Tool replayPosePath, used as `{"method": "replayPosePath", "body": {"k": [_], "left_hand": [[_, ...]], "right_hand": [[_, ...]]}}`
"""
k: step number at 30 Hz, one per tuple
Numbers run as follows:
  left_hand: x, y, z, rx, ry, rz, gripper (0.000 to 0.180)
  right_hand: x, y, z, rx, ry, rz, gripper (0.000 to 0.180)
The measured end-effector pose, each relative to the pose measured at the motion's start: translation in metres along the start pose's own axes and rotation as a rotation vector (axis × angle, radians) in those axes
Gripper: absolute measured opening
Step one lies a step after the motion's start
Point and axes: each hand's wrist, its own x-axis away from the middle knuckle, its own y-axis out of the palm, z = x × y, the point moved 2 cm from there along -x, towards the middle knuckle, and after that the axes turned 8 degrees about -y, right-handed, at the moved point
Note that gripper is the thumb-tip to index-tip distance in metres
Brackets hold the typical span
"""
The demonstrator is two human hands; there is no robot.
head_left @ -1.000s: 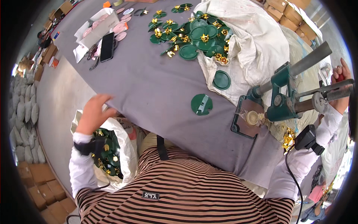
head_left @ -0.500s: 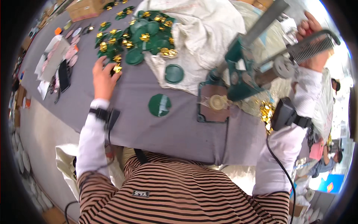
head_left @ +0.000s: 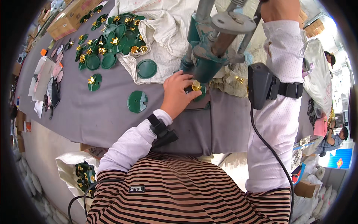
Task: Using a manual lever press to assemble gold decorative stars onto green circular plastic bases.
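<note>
My left hand is at the foot of a green hand press. Its thumb and fingers pinch around a small gold flower-shaped piece, which sits by a green disc under the press head. The press and my fingers cover part of that disc. At the top edge, my right hand is closed around the press lever, its fingertips partly out of view. Left of my left hand lie a notched green disc and, on white sacking, a round green disc.
A heap of green discs with gold pieces covers the far left; one such disc lies apart. Pink discs, papers and a cardboard box stand beyond. An open white sack holds more pieces below. Another person is at far right.
My left hand has moved right, from beside the heap to the press. The view has shifted, and my right hand with the lever now appears higher and further left. The press base is mostly hidden.
</note>
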Motion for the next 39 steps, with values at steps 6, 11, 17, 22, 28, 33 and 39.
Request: {"method": "replayPosePath", "body": {"k": [6,11,17,22,28,33,39], "left_hand": [[0.004,-0.007,-0.002,-0.053,-0.081,0.057,0.033],[0.005,-0.004,0.003,-0.095,-0.043,0.024,0.043],[0.004,-0.004,0.001,-0.027,-0.040,0.030,0.047],[0.006,-0.003,-0.006,0.003,-0.052,0.066,0.041],[0.008,-0.006,-0.011,0.109,-0.077,0.050,0.034],[0.030,-0.095,-0.032,0.138,-0.075,0.074,0.032],[0.060,-0.194,-0.092,-0.271,-0.250,-0.126,0.029]], "right_hand": [[0.039,0.007,-0.034,0.033,-0.158,-0.012,0.020],[0.175,-0.091,-0.081,0.226,-0.495,-0.467,0.024],[0.282,-0.083,-0.073,0.507,-0.215,-0.466,0.009],[0.215,-0.065,-0.093,0.236,-0.276,-0.396,0.023],[0.027,-0.016,-0.043,-0.136,0.085,-0.136,0.033],[-0.011,-0.013,0.009,-0.020,0.169,0.030,0.036],[-0.017,-0.030,0.010,-0.003,0.140,-0.149,0.038]]}}
